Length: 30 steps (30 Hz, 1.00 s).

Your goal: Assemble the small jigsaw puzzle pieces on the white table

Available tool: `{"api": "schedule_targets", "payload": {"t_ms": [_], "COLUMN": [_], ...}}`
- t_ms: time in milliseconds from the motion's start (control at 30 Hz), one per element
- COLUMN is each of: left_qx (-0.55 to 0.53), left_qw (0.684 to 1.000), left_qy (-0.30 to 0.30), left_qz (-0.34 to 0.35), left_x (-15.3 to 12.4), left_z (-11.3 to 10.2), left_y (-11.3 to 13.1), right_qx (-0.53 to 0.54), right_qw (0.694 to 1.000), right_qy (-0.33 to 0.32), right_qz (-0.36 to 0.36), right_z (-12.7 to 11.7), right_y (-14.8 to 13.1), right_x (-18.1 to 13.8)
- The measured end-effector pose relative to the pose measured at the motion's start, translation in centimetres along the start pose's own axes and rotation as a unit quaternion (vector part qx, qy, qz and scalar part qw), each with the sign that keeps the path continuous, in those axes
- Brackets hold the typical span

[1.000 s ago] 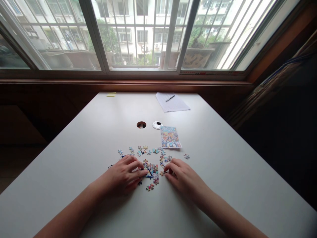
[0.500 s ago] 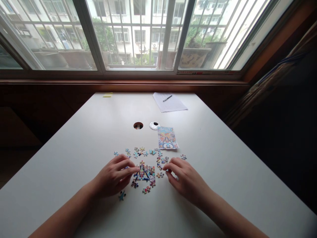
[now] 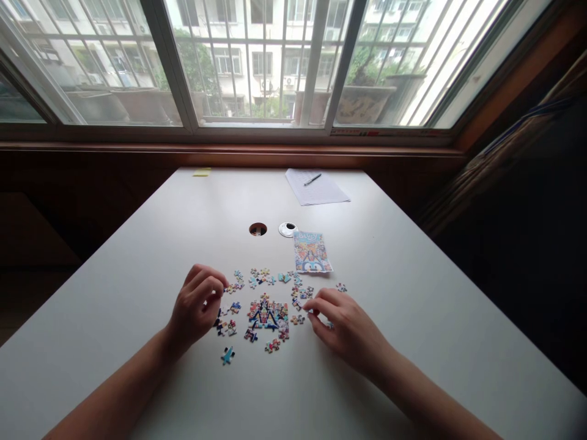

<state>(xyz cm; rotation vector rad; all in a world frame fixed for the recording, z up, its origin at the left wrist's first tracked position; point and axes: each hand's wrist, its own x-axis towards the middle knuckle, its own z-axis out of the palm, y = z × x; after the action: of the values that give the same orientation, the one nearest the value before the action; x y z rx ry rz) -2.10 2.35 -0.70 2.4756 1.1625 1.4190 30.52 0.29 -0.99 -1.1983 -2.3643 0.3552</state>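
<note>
White table (image 3: 128, 269), two hands (image 3: 196, 305) (image 3: 342, 322), one puzzle section (image 3: 268, 316) between — one picture sheet (image 3: 312, 252)

A white surface (image 3: 137, 263) is carrying a partly joined jigsaw puzzle (image 3: 270, 315), and loose jigsaw pieces (image 3: 227, 355) are lying around it. Beyond them, a colourful printed sheet (image 3: 312, 252) is touching a round grommet cover (image 3: 283, 230); papers (image 3: 323, 192) and a yellow slip (image 3: 202, 172) are resting near the far edge.

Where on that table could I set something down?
On the left, between the yellow note, the round hole and the left hand. On the right, between the white paper, the picture card and the table's right edge. Nearer the viewer, between the forearms. Crowded: between that hand and the right hand, where loose pieces surround the joined puzzle.
</note>
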Motion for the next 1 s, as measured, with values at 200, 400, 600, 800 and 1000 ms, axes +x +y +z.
{"api": "schedule_targets", "payload": {"t_ms": [200,400,600,800,1000], "left_qx": [0.01,0.014,0.008,0.008,0.008], "left_qw": [1.0,1.0,1.0,1.0,1.0], "left_qy": [0.016,0.021,0.013,0.005,0.005], "left_qz": [-0.011,-0.011,-0.013,-0.011,-0.011], "left_x": [-0.1,-0.1,0.1,0.1,0.1], "left_z": [0.0,0.0,0.0,0.0,0.0], "left_y": [-0.2,0.0,-0.1,-0.2,-0.1], "right_qx": [-0.001,0.0,0.0,0.001,0.0], "right_qw": [1.0,1.0,1.0,0.999,0.999], "right_qy": [-0.008,-0.022,-0.028,-0.039,-0.043], "right_qz": [-0.01,-0.009,-0.007,-0.008,-0.008], "right_z": [0.1,-0.1,0.0,0.4,1.0], "right_y": [-0.1,-0.3,-0.3,-0.2,-0.1], "right_x": [-0.1,0.0,-0.1,-0.1,-0.2]}}
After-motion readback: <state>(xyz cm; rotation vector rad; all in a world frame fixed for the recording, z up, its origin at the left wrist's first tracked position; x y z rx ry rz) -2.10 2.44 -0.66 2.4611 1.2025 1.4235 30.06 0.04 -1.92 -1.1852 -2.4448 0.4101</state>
